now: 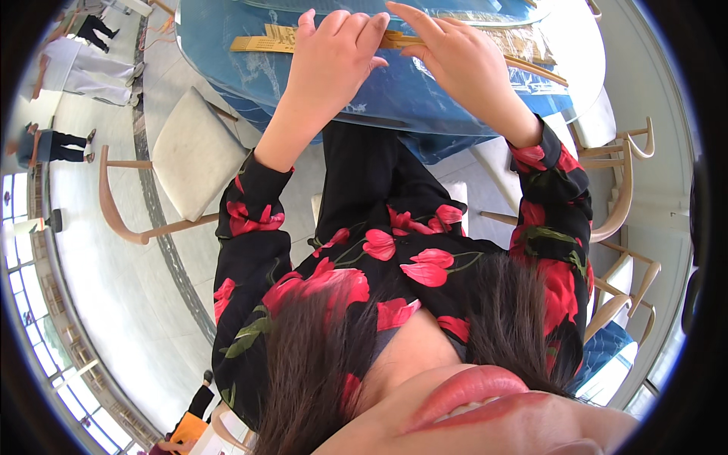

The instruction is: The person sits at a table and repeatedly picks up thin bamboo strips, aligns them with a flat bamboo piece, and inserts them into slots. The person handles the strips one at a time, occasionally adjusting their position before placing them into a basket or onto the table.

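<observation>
Both of my hands are over the near edge of the table, on a flat yellow-brown strip and thin sticks. My left hand [331,61] is closed around the strip, a printed paper chopstick sleeve [262,45] whose end sticks out to the left. Close by, my right hand [464,62] has its thumb and forefinger around the brown chopsticks [535,70], which run out past it to the right. Between the hands a short stretch of this yellow-brown bundle shows. My fingers hide how the sleeve and sticks join.
A blue plastic-covered round table [220,72] is in front of me. A brown paper piece [523,42] under clear film lies beyond my right hand. Pale wooden-armed chairs [193,155] stand on both sides. Several people are at the far left, one in dark trousers [68,140].
</observation>
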Demonstrator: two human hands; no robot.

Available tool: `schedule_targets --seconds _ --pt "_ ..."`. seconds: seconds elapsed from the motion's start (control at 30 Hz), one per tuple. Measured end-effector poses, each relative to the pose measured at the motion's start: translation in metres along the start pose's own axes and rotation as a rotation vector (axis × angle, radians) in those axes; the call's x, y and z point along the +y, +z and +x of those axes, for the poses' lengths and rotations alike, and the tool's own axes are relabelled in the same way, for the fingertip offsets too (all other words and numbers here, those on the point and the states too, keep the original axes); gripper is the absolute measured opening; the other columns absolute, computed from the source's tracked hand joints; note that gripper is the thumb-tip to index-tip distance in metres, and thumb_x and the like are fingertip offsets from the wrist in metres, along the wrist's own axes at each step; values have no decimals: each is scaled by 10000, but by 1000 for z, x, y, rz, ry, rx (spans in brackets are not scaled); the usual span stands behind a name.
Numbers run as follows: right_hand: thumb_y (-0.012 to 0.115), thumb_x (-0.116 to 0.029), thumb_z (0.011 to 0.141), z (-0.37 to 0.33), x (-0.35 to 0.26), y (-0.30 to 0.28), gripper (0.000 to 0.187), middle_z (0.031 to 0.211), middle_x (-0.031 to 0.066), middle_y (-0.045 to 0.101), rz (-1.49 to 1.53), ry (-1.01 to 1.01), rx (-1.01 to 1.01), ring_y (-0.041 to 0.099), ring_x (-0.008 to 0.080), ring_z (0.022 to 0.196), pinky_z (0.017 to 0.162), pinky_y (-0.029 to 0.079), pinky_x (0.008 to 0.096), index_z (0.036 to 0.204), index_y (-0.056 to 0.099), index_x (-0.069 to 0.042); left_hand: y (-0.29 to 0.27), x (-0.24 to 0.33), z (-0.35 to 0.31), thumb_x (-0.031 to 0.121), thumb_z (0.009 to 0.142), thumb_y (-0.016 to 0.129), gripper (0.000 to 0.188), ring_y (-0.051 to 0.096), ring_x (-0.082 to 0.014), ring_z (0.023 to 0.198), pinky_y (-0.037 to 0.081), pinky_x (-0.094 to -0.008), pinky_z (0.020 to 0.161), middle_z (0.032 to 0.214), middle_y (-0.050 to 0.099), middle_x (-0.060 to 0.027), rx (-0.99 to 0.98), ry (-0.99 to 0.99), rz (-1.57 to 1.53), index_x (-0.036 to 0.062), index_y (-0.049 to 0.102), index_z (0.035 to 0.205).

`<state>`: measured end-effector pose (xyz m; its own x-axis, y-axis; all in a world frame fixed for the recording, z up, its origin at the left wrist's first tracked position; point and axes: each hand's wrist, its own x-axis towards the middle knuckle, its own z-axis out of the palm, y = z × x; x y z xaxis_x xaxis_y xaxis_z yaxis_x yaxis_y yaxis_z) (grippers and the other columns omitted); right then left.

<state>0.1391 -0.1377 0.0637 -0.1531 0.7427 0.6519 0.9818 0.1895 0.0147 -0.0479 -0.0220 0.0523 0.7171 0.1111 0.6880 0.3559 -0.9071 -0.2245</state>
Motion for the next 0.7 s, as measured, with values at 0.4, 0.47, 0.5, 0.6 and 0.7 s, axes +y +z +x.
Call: schedule_targets --seconds 0.4,0.47,0.5,0.6,0.7 --pt "730 -306 926 -16 38 -24 310 899 39 728 -215 3 -130 727 260 873 725 565 375 1177 666 -135 33 -37 -15 80 887 594 73 616 -307 833 526 -425 697 851 621 -73 -72 -90 -141 75 569 955" --pt "704 -200 921 -29 58 -32 189 968 42 733 -305 21 -234 722 260 946 763 572 376 1091 676 -120 30 -42 -20 64 889 573 80 617 -311 849 525 -428 699 856 629 -77 -69 -110 -177 72 575 968" --pt "695 -177 918 -34 66 -34 179 988 46 734 -329 -1 -247 720 258 964 772 574 373 1085 675 -118 32 -42 -19 70 891 568 90 628 -309 847 530 -428 699 870 646 -78 -84 -99 -187 69 587 979" --pt "666 -112 901 -37 49 -28 147 990 53 712 -360 29 -251 706 258 987 802 576 357 1048 666 -111 38 -29 -12 76 894 566 89 636 -310 832 536 -428 695 869 647 -77 -69 -70 -212 70 590 980" --pt "670 -106 892 -39 21 -12 95 926 56 655 -363 69 -226 684 263 931 785 569 353 982 641 -98 41 -2 -1 81 891 606 104 652 -291 854 539 -411 722 881 662 -69 -131 -51 -215 76 600 995"
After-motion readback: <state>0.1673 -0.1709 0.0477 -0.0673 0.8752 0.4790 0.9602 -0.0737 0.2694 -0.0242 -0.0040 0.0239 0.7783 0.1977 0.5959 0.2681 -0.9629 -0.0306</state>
